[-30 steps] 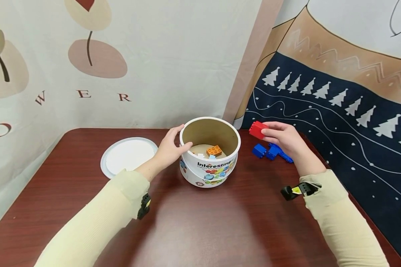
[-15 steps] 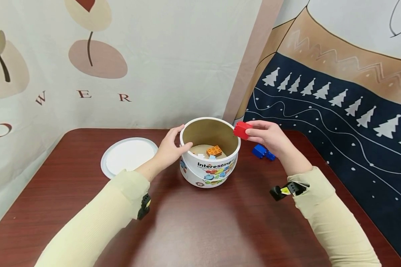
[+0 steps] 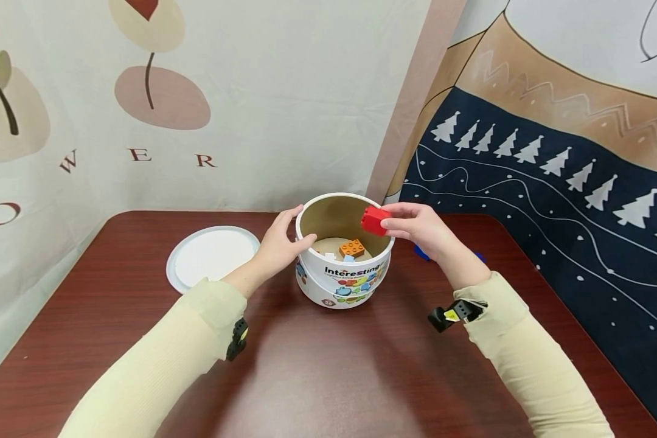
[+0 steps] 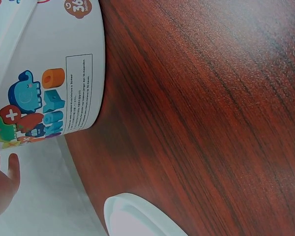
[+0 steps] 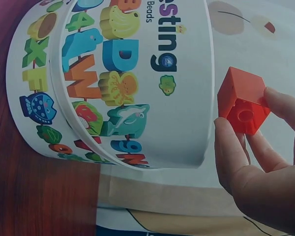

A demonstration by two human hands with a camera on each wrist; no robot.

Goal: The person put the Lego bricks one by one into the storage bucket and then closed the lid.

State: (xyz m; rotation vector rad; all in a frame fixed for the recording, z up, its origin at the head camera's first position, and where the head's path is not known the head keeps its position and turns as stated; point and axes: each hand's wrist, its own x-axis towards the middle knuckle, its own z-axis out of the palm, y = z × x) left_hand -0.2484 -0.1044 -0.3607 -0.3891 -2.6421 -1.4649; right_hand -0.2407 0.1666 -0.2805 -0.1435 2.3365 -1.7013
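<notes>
A white bucket (image 3: 341, 286) with colourful printing stands upright on the table. My left hand (image 3: 279, 246) holds its left rim, thumb over the edge. In the left wrist view only part of that hand (image 4: 2, 184) shows, beside the bucket's wall (image 4: 54, 44). Between thumb and fingers, my right hand (image 3: 418, 228) pinches a red toy building brick (image 3: 375, 221) over the bucket's right part. Its hollow underside faces the right wrist camera, where the hand (image 5: 270, 182) is close to the rim. Inside the bucket lie an orange brick (image 3: 351, 248) and small white and light blue pieces.
A round white lid (image 3: 210, 255) lies on the dark red wooden table (image 3: 317, 377), left of the bucket. Blue bricks (image 3: 421, 253) lie to the right, mostly hidden behind my right hand. Printed cloths (image 3: 285, 121) hang behind the table.
My right hand has moved left with the red brick, from above the blue bricks to over the bucket's opening. My left hand has stayed on the rim.
</notes>
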